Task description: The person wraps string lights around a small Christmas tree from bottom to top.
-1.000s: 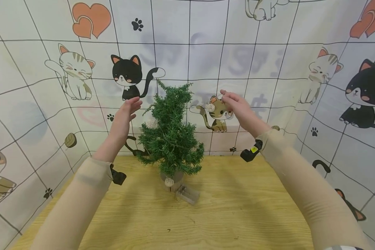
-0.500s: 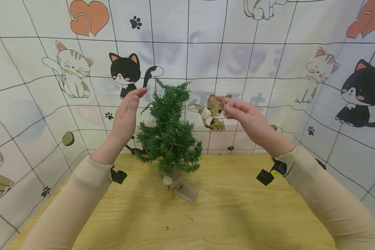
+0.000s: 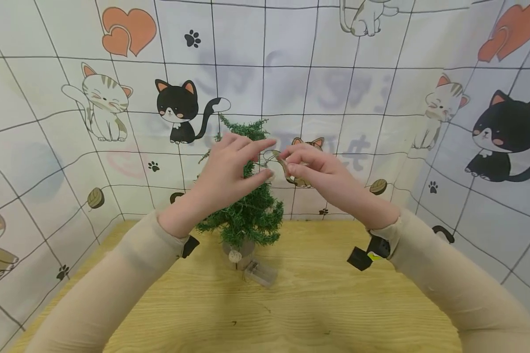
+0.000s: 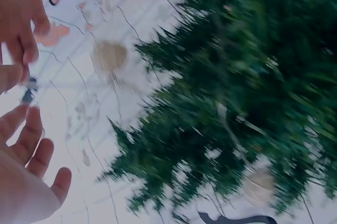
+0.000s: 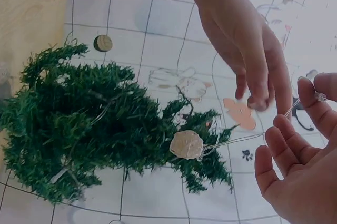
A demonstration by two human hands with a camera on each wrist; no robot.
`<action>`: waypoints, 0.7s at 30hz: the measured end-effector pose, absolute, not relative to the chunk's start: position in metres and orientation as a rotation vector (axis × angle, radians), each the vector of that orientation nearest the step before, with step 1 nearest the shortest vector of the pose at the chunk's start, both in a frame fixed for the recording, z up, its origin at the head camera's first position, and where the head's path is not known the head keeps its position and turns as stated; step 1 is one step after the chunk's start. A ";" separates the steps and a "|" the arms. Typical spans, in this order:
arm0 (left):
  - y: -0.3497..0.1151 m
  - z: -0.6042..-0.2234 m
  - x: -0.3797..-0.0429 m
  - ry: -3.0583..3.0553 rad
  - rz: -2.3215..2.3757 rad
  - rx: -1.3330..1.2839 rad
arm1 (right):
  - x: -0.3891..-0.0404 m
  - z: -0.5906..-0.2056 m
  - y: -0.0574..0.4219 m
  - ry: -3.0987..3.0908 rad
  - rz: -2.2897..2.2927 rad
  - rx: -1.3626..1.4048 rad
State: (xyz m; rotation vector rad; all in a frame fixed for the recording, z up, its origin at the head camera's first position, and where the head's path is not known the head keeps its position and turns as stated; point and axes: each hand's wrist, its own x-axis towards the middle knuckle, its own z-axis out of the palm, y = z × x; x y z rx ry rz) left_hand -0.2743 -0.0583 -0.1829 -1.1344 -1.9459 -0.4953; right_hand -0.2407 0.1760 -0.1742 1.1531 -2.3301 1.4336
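Note:
A small green artificial Christmas tree (image 3: 256,215) stands in a greyish pot (image 3: 246,250). My right hand (image 3: 322,169) pinches a thin string-light wire (image 5: 237,140) between thumb and fingers, to the right of the treetop. From that wire hangs a pale woven ball (image 5: 187,145), overlapping the upper tree in the right wrist view. My left hand (image 3: 227,169) hovers in front of the treetop, thumb and fingers spread apart, fingertips close to the wire and to my right hand. Another woven ball (image 4: 259,187) sits among the branches in the left wrist view.
A clear battery box (image 3: 260,274) lies on the wooden table (image 3: 300,304) beside the pot. One more woven ball (image 3: 235,256) hangs against the pot. A cloth printed with cats (image 3: 178,110) surrounds the table at the back and sides.
My left hand has swung right from beside the tree to in front of its top. My right hand has lowered slightly and come in toward it, still pinching the wire.

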 end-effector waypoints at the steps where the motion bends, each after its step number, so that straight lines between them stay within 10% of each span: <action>1: -0.056 -0.181 -0.273 -1.975 -0.492 -1.145 | -0.240 -0.173 0.172 -2.317 1.421 1.180; 21: -0.101 -0.138 -0.282 -2.166 -0.772 -0.819 | -0.289 -0.135 0.124 -2.298 1.252 1.015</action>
